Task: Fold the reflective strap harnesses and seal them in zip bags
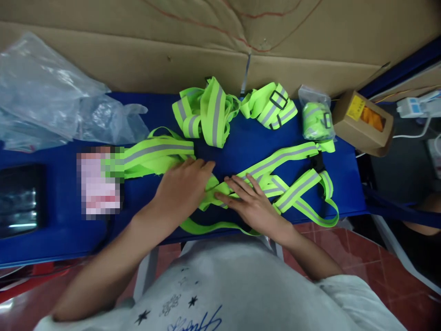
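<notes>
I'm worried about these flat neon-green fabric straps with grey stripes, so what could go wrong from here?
The straps cross beside the bare right hand, so they might tangle. One strap loop lies at the front edge of the blue table and could slip off or catch.

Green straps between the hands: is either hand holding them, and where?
The left hand and right hand both touch the green straps between them; whether either actually grips cannot be told.
</notes>
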`<control>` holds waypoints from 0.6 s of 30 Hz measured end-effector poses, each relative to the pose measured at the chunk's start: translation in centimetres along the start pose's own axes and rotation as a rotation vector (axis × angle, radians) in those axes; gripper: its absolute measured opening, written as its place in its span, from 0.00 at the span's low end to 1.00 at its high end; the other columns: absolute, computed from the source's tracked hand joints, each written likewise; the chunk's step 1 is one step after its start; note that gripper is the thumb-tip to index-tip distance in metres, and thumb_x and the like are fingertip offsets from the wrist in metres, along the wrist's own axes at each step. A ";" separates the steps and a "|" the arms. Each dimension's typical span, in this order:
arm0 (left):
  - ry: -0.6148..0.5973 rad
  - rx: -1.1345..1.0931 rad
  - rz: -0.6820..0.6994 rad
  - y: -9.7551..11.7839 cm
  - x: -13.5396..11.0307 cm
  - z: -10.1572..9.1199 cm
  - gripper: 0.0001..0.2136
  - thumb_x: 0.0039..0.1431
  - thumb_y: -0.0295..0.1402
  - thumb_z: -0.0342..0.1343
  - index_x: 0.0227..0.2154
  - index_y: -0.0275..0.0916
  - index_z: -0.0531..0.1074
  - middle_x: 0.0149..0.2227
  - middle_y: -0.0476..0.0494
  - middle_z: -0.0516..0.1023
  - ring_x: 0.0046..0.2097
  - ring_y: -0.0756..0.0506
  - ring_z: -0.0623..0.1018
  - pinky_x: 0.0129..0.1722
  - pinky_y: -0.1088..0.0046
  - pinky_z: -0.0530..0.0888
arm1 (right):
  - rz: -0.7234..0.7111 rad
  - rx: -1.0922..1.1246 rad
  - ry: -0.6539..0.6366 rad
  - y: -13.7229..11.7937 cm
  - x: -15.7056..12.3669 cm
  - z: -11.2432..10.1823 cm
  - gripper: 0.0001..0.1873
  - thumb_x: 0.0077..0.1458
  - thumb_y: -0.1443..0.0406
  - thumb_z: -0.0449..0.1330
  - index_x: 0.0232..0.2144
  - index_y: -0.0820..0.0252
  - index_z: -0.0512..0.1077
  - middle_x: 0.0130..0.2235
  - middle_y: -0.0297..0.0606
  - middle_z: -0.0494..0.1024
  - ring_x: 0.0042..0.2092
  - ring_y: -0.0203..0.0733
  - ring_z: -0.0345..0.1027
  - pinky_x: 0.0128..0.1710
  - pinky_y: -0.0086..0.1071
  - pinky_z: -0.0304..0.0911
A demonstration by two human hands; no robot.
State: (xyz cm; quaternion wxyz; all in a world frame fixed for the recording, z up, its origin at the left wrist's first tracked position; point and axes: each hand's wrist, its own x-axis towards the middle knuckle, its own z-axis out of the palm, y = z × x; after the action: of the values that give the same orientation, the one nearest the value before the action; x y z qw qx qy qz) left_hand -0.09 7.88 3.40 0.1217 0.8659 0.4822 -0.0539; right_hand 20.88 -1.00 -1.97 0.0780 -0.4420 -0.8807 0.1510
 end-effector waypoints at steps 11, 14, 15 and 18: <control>0.068 -1.733 -0.634 -5.1 -4.5 1.0 0.25 0.43 0.29 0.69 0.49 0.42 0.82 0.40 0.41 0.87 0.31 0.42 0.84 0.30 0.71 0.81 | 0.032 0.088 0.025 0.6 -1.0 1.4 0.42 0.66 0.77 0.53 0.75 0.45 0.49 0.77 0.43 0.47 0.78 0.50 0.38 0.75 0.60 0.45; 0.179 -1.945 -0.952 -3.9 -5.6 1.4 0.23 0.46 0.27 0.69 0.48 0.43 0.82 0.44 0.44 0.87 0.36 0.45 0.86 0.34 0.77 0.83 | 0.068 0.093 0.053 0.6 -1.2 1.8 0.43 0.65 0.78 0.51 0.75 0.45 0.48 0.76 0.39 0.52 0.78 0.48 0.42 0.75 0.57 0.47; 0.241 -1.951 -0.998 -3.4 -6.0 1.6 0.21 0.47 0.27 0.68 0.47 0.44 0.83 0.45 0.47 0.86 0.37 0.47 0.86 0.36 0.80 0.83 | 0.083 0.096 0.066 0.5 -1.2 1.8 0.42 0.65 0.78 0.50 0.75 0.46 0.50 0.75 0.38 0.55 0.77 0.46 0.44 0.75 0.56 0.48; 0.369 -1.891 -0.944 -2.2 -7.2 2.1 0.19 0.46 0.29 0.69 0.44 0.48 0.83 0.39 0.52 0.86 0.33 0.50 0.84 0.31 0.82 0.81 | 0.120 0.140 0.101 0.6 -1.1 0.6 0.31 0.70 0.71 0.52 0.72 0.49 0.59 0.72 0.37 0.63 0.74 0.45 0.53 0.73 0.50 0.54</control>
State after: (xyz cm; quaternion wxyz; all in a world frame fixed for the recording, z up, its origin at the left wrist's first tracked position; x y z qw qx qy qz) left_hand -5.69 2.55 2.53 0.6349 0.1410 0.6252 0.4314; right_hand 21.78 -1.66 -2.74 0.1438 -0.4946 -0.8348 0.1944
